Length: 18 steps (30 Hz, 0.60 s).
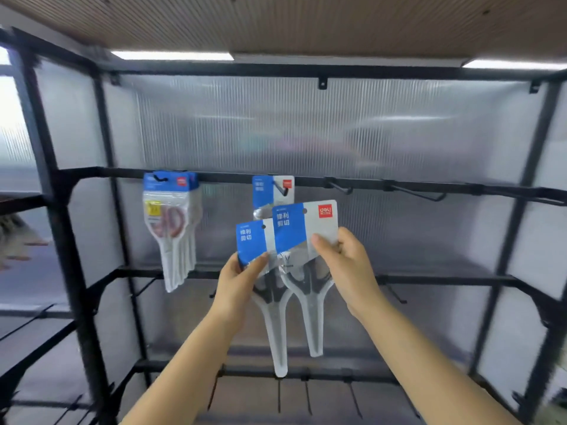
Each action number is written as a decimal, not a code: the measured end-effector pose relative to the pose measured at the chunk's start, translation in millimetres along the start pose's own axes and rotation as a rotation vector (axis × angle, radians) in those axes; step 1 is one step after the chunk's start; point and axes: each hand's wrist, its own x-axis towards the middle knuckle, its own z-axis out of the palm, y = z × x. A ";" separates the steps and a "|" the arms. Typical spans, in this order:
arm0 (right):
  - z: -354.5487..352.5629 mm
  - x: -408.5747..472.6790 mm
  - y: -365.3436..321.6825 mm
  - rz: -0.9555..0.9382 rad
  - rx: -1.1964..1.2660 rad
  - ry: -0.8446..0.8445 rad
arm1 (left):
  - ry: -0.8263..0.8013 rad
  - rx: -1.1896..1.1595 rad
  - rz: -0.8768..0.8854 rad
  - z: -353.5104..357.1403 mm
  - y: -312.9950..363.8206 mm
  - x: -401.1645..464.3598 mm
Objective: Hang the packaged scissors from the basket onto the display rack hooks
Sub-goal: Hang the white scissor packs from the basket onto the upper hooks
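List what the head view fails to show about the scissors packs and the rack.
- Basket: outside the head view.
- Hung grey pack: lower part hidden behind the right hand's pack.
- Left hand's pack: right edge covered by that pack.
- Red-handled packs: count lost to blur and overlap.

Upper rail (306, 180): the left hook carries a bundle of packs (171, 228); the middle hook (283, 189) carries one pack (271, 191). Two hooks (339, 187) (420, 194) to the right hang bare, with open space in front of the panel (429, 142).
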 end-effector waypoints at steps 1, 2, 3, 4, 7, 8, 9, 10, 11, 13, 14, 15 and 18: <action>7.7 4.2 -2.9 -0.007 0.022 0.009 | 0.014 -0.008 0.014 -7.8 3.9 4.9; 14.2 7.8 -5.3 -0.010 0.049 0.021 | 0.026 -0.018 0.027 -14.7 6.5 9.6; 19.5 11.2 -6.3 -0.011 0.080 0.032 | 0.033 -0.025 0.038 -20.4 8.8 12.8; 23.9 13.7 -7.5 -0.011 0.111 0.040 | 0.035 -0.030 0.044 -25.3 9.7 15.9; 33.7 20.0 -10.6 -0.025 0.162 0.077 | 0.037 -0.041 0.048 -35.0 11.3 21.9; 36.3 22.1 -11.7 -0.034 0.170 0.098 | 0.036 -0.044 0.047 -37.2 11.2 24.2; 38.3 24.3 -12.7 -0.043 0.181 0.121 | 0.034 -0.045 0.044 -38.6 11.1 26.3; 40.1 26.5 -13.8 -0.049 0.193 0.141 | 0.031 -0.046 0.044 -39.6 10.9 27.7; 41.7 28.7 -14.2 -0.054 0.199 0.157 | 0.024 -0.047 0.048 -40.3 11.0 28.8; 44.3 32.3 -14.5 -0.053 0.186 0.183 | 0.015 -0.050 0.049 -41.5 10.8 31.3; 45.4 34.0 -14.7 -0.050 0.180 0.196 | 0.014 -0.052 0.049 -42.0 10.6 32.9; 45.9 35.8 -14.5 -0.048 0.175 0.211 | 0.012 -0.052 0.051 -42.4 10.8 34.3; 48.1 41.5 -15.7 -0.050 0.151 0.244 | 0.001 -0.051 0.057 -42.8 11.1 38.3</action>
